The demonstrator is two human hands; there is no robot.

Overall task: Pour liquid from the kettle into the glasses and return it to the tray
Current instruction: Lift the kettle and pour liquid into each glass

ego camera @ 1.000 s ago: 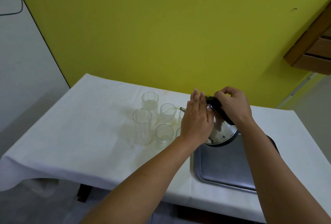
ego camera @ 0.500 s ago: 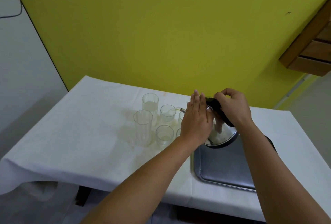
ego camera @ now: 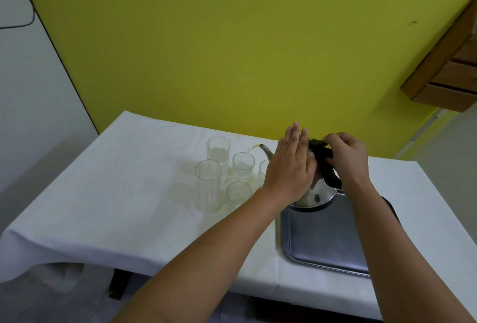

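Note:
A steel kettle point(ego camera: 318, 193) with a black handle is tilted left above the far edge of the metal tray point(ego camera: 325, 242). My right hand point(ego camera: 347, 157) grips the handle. My left hand point(ego camera: 290, 165) lies flat with fingers straight against the kettle's lid and side. A thin yellowish stream leaves the spout point(ego camera: 265, 151) and falls into a short glass point(ego camera: 243, 165). Two tall glasses point(ego camera: 208, 183) stand at the left, the far one point(ego camera: 218, 153) holding some liquid. Another short glass point(ego camera: 238, 195) stands nearer me. Further short glasses are partly hidden behind my left hand.
A white cloth point(ego camera: 116, 193) covers the table, with faint yellowish stains around the glasses. A yellow wall stands right behind the table. A wooden drawer unit point(ego camera: 449, 69) hangs at the upper right. The table's front edge drops off close to me.
The kettle stays tilted and keeps pouring into the far short glass. Both hands have held nearly the same place; the view has shifted slightly.

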